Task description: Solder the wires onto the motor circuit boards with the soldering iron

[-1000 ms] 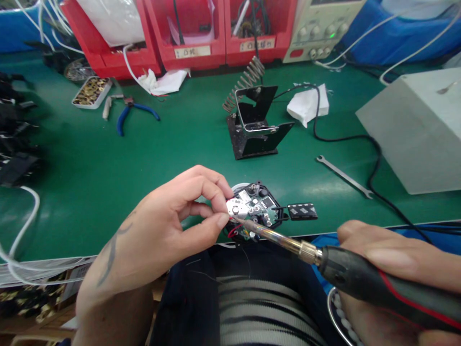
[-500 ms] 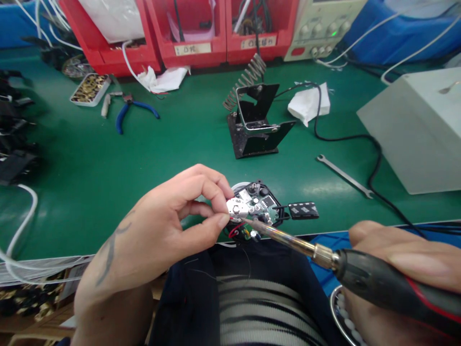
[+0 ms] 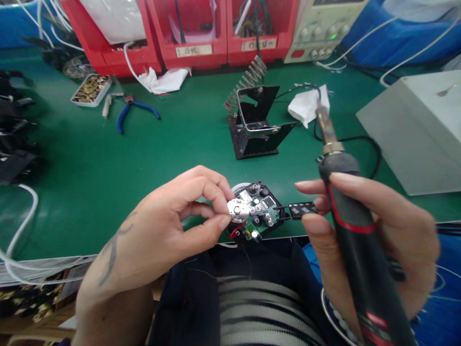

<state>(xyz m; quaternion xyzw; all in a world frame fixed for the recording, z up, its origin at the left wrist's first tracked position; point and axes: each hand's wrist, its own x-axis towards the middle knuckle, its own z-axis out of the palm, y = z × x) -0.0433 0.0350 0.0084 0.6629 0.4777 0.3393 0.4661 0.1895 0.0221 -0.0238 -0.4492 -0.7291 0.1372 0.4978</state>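
Note:
Between the thumb and fingers of my left hand (image 3: pixel 187 211) is a small silver round motor (image 3: pixel 238 210), pinched at its left edge. It lies over a green circuit board (image 3: pixel 264 204) set in a black housing at the table's front edge. Red wires (image 3: pixel 236 231) run beside the motor. My right hand (image 3: pixel 392 226) is wrapped round a black and red soldering iron (image 3: pixel 355 230), its metal tip pointing up and away from the board. A black wrapped block on leads (image 3: pixel 301 210) extends right from the board, close to my right fingertips; whether they touch it I cannot tell.
A black iron stand with a spring (image 3: pixel 257 122) stands behind the board. Blue-handled pliers (image 3: pixel 131 108) and a tray of brass parts (image 3: pixel 91 90) lie back left. Red bins (image 3: pixel 194 60) line the back, with white tissue (image 3: pixel 306 105) and a grey box (image 3: pixel 418 129) at right.
My right hand has lifted the soldering iron off the motor area and swung its tip upward, moving in closer to the black block. My left hand stays on the motor.

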